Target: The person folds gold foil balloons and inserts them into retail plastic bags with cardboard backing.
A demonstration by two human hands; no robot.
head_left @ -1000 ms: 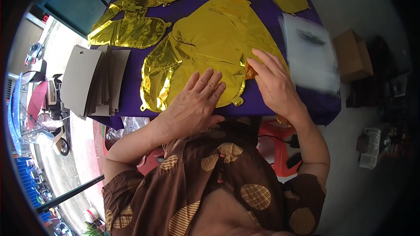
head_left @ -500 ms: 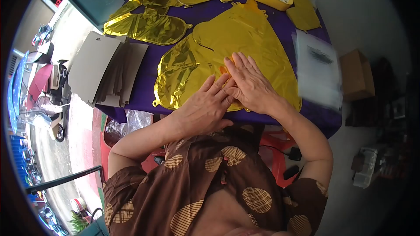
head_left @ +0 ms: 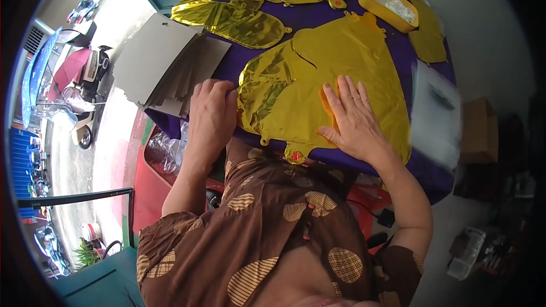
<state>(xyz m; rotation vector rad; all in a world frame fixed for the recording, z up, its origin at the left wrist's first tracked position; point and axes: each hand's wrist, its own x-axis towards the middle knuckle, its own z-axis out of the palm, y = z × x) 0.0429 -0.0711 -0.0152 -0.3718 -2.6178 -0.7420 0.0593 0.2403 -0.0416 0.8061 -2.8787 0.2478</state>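
A large flat gold foil piece (head_left: 352,51) lies on the purple-covered table (head_left: 224,57). My right hand (head_left: 355,122) lies flat on it, fingers spread, with an orange edge showing beside and under the fingers. At the left edge of the foil is my left hand (head_left: 210,111), its fingers curled down; whether it grips the foil's edge is hidden. A tab with a red spot (head_left: 295,156) sticks out at the foil's near edge.
Grey cards (head_left: 156,57) are stacked at the left. More gold foil pieces (head_left: 233,20) lie at the back. A yellow tub (head_left: 372,8) holds something white. Clear plastic sheets (head_left: 435,113) lie at the right, beside a cardboard box (head_left: 480,131).
My left hand has moved away from my right hand to the foil's left edge, and its fingers have curled. My right hand stays spread on the foil. The view has shifted.
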